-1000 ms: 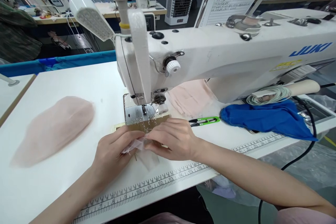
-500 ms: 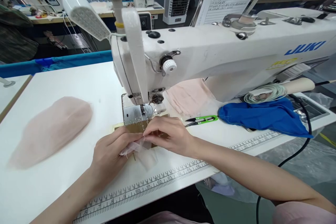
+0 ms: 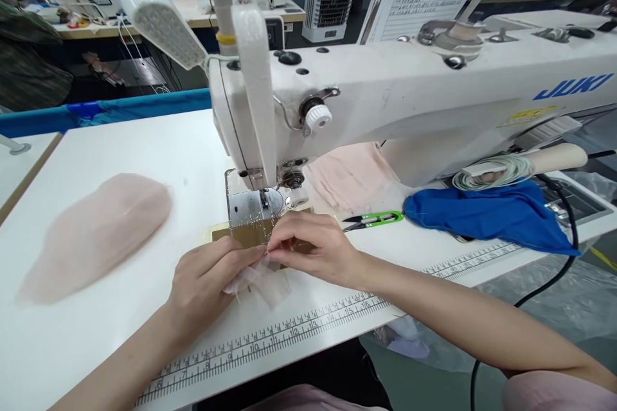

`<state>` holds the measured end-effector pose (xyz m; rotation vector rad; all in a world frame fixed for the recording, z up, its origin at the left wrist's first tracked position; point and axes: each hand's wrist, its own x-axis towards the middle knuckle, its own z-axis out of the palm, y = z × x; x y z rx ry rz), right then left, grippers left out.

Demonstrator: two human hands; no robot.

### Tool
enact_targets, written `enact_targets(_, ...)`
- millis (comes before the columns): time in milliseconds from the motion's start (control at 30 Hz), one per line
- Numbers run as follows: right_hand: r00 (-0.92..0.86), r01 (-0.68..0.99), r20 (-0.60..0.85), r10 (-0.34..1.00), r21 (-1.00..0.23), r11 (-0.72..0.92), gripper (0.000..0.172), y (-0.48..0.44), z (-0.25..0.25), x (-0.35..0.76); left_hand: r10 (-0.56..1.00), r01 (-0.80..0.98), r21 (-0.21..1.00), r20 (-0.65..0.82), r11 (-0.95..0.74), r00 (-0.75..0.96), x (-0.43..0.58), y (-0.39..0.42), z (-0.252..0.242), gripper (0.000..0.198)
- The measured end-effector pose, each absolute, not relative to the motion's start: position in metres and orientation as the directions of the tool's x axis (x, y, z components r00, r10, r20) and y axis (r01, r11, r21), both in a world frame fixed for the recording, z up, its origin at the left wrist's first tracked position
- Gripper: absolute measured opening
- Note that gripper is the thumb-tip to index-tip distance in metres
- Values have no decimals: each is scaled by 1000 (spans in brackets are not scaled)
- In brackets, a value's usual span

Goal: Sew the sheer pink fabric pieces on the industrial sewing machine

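Observation:
A small piece of sheer pale pink fabric [image 3: 270, 288] is held between my hands, just in front of the sewing machine [image 3: 263, 103]. My left hand [image 3: 209, 279] is closed on its left side, thumb and index finger pinching near the edge. With fingertips together, my right hand [image 3: 313, 244] pinches the same fabric at its top edge; the fingertips of both hands almost meet. Behind them lie the metal needle plate [image 3: 245, 205] and a brown plate [image 3: 241, 233]. Green thread snips [image 3: 380, 218] rest to the right of my right hand.
A sheer pink fabric piece [image 3: 101, 231] lies flat at left. Folded pink fabric [image 3: 351, 173] sits under the machine arm. On the right are a blue cloth [image 3: 491, 215] and a roll wound with pale cord [image 3: 501, 170]. A printed ruler [image 3: 289, 337] runs along the table's front edge.
The view has shifted slightly, moving the scene a little to the right. Both hands keep their pinch on the sheer fabric, with barely any finger movement.

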<state>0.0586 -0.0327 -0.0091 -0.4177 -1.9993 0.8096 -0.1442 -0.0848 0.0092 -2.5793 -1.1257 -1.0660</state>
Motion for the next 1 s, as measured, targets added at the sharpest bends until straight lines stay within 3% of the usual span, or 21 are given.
enact_targets(133, -511, 21, 701, 497, -568, 823, 8, -33, -6, 59, 599, 692, 143, 641, -708, 479, -143, -85, 9, 12)
enact_targets(300, -489, 204, 859, 151, -56, 977, 8, -32, -6, 63, 618, 701, 180, 651, -690, 441, -141, -84, 10, 11)
enact_targets(433, -533, 212, 845, 42, 86, 973, 18, -33, -3, 66, 646, 683, 235, 624, -692, 439, -141, -85, 11, 14)
enact_targets(533, -522, 245, 845, 114, 21, 969, 13, -34, 0, 67, 744, 640, 418, 539, -644, 396, -140, -85, 12, 12)
enact_targets(600, -542, 283, 795, 272, -132, 950, 13, -33, 0, 66, 849, 614, 587, 394, -527, 351, -140, -83, 9, 10)
enact_targets(667, -592, 336, 667, 452, -306, 891, 16, -32, -2, 64, 917, 654, 643, 262, -399, 302, -138, -79, 4, 12)
enact_targets(767, -633, 432, 483, 605, -428, 794, 16, -28, -6, 61, 938, 794, 503, 244, -340, 247, -135, -72, -5, 16)
enact_targets(933, -614, 524, 386, 689, -453, 721, 12, -24, -9, 54, 928, 873, 374, 316, -313, 197, -132, -68, -13, 15)
enact_targets(1000, -600, 558, 341, 723, -469, 684, 10, -22, -8, 52, 917, 882, 353, 356, -313, 183, -132, -68, -14, 35)
